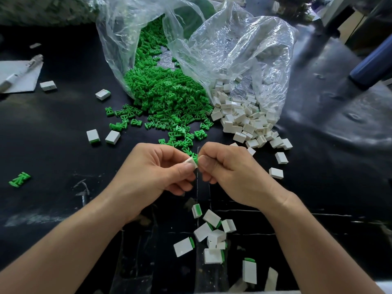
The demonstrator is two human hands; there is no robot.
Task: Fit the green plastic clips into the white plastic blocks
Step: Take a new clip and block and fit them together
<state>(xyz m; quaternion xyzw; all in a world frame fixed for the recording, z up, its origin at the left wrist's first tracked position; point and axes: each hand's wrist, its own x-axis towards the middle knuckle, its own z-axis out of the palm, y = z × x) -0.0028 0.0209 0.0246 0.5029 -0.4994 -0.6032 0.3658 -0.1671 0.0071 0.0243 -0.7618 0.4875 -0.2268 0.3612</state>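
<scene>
My tabletop (53,145) is black with pale scuffs. The clips (161,92) are bright green, the blocks (239,117) plain white, their bags (233,43) clear. The fitted blocks (183,247) near me are white, green-edged.

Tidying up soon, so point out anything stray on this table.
One green clip lies alone at the far left, away from the spilled green pile. Two finished blocks sit left of that pile, apart from the finished heap at the front.

Bare black tabletop (53,149) lies open at middle left and middle right, while spilled green clips (161,96), white blocks (244,122) and their plastic bags (233,45) crowd the upper centre and assembled pieces (212,236) clutter the lower centre.
</scene>
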